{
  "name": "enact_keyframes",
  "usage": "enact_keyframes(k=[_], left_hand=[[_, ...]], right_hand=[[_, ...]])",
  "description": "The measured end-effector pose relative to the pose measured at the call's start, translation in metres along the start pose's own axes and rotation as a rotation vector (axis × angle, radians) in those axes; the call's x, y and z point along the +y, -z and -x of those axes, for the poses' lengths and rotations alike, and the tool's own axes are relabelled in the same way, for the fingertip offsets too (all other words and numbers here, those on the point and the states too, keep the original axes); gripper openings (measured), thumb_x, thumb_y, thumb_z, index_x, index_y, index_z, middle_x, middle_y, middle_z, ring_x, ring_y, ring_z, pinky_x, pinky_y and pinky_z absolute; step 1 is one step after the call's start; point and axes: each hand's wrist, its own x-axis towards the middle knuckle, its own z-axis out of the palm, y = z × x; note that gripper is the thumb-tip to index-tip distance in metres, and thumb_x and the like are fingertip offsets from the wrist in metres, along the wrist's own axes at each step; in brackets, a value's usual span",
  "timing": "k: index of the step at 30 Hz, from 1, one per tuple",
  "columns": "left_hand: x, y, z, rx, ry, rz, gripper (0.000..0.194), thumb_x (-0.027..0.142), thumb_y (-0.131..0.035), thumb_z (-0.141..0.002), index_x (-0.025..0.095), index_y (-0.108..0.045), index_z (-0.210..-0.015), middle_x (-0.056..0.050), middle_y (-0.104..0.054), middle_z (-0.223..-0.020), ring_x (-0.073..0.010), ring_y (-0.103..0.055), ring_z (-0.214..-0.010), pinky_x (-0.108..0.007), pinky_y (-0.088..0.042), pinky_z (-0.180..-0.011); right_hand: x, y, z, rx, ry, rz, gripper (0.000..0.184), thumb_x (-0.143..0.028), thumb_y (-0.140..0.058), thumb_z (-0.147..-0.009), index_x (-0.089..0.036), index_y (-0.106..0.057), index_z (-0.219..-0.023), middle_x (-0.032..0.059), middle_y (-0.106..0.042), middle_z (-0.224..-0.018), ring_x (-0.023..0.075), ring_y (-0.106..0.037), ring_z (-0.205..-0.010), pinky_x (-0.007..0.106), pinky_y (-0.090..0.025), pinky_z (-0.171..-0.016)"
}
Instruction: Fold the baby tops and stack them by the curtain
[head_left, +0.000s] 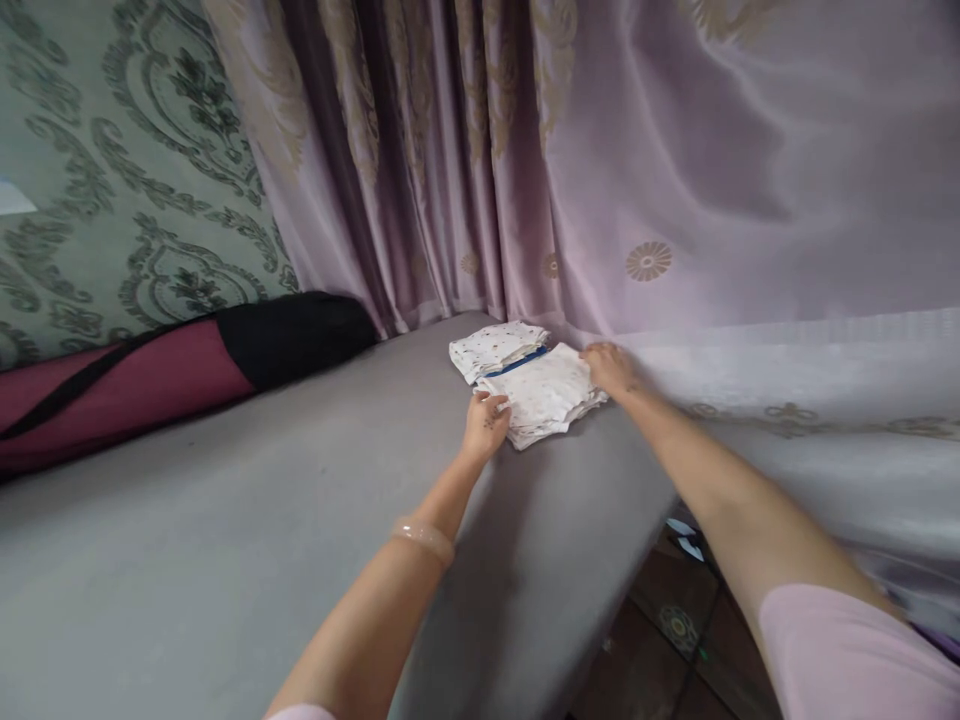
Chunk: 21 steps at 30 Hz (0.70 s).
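Note:
Two stacks of folded white cloths with small printed spots lie at the far end of a grey-covered surface. My left hand (487,425) grips the left edge of the nearer stack (544,390), its fingers curled. At that stack's upper right corner, my right hand (611,370) has its fingers closed on the cloth's edge. The farther stack (495,347) sits just behind, with a dark blue strip (517,362) showing between the two. My left wrist wears a pale bangle (424,540).
A long maroon and black bag (247,350) lies along the patterned wall on the left. Purple curtains (600,180) hang behind the stacks and down the right side. The grey surface (285,540) drops off at the right to a dark tiled floor (652,640).

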Motion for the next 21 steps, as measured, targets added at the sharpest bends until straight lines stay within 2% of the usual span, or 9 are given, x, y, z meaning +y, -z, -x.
enact_keyframes(k=[2,6,10,13,16,19,21], left_hand=[[0.001,0.007,0.003,-0.023,-0.065,-0.113,0.023,0.017,-0.059,-0.081,0.016,-0.073,-0.1,-0.014,-0.052,-0.128,-0.0246,-0.058,-0.112,-0.037,-0.048,-0.096],[0.001,0.027,0.011,-0.068,-0.099,-0.24,0.026,0.018,-0.054,-0.085,0.018,-0.07,-0.106,-0.013,-0.053,-0.127,-0.0237,-0.059,-0.111,-0.036,-0.05,-0.095],[-0.011,0.062,0.027,-0.131,-0.127,-0.383,0.029,0.023,-0.052,-0.087,0.018,-0.067,-0.111,-0.014,-0.055,-0.126,-0.0241,-0.06,-0.108,-0.038,-0.051,-0.093],[-0.034,0.107,0.045,-0.137,-0.14,-0.512,0.03,0.027,-0.053,-0.086,0.02,-0.065,-0.113,-0.014,-0.055,-0.128,-0.0255,-0.058,-0.111,-0.039,-0.051,-0.093],[-0.062,0.167,0.07,-0.082,-0.133,-0.648,0.031,0.031,-0.051,-0.088,0.02,-0.063,-0.114,-0.013,-0.056,-0.128,-0.027,-0.054,-0.117,-0.042,-0.047,-0.099],[-0.083,0.23,0.104,-0.034,-0.087,-0.767,0.031,0.033,-0.047,-0.09,0.02,-0.062,-0.114,-0.013,-0.058,-0.124,-0.0271,-0.055,-0.117,-0.043,-0.044,-0.102],[-0.088,0.263,0.13,-0.002,-0.03,-0.828,0.034,0.036,-0.045,-0.091,0.018,-0.06,-0.116,-0.014,-0.057,-0.124,-0.0269,-0.055,-0.115,-0.041,-0.044,-0.101]], right_hand=[[-0.016,-0.004,0.005,0.007,0.016,0.068,0.043,-0.008,-0.04,-0.087,-0.015,-0.065,-0.12,0.015,-0.055,-0.136,0.0303,-0.048,-0.122,0.043,-0.037,-0.101],[-0.047,-0.009,0.001,-0.046,-0.002,-0.066,0.046,-0.03,-0.03,-0.098,-0.015,-0.051,-0.136,0.0134,-0.042,-0.148,0.0284,-0.038,-0.133,0.043,-0.032,-0.107],[-0.053,-0.018,-0.004,-0.158,-0.161,-0.171,0.061,-0.051,-0.014,-0.098,-0.022,-0.039,-0.145,0.01,-0.028,-0.156,0.0361,-0.02,-0.142,0.061,-0.02,-0.11],[-0.046,-0.028,-0.005,-0.207,-0.196,-0.203,0.062,-0.053,-0.011,-0.098,-0.025,-0.034,-0.147,0.0086,-0.024,-0.158,0.0374,-0.018,-0.142,0.065,-0.018,-0.108],[-0.039,-0.032,-0.006,-0.191,-0.183,-0.213,0.063,-0.054,-0.012,-0.098,-0.023,-0.034,-0.148,0.0111,-0.025,-0.157,0.0387,-0.02,-0.142,0.066,-0.016,-0.108],[-0.032,-0.032,-0.007,-0.166,-0.128,-0.264,0.073,-0.057,-0.006,-0.097,-0.013,-0.033,-0.149,0.0187,-0.024,-0.156,0.0393,-0.02,-0.141,0.061,-0.014,-0.106],[-0.033,-0.031,-0.01,-0.159,-0.124,-0.268,0.081,-0.06,-0.007,-0.095,-0.006,-0.037,-0.146,0.0247,-0.03,-0.152,0.0401,-0.025,-0.14,0.059,-0.018,-0.103]])
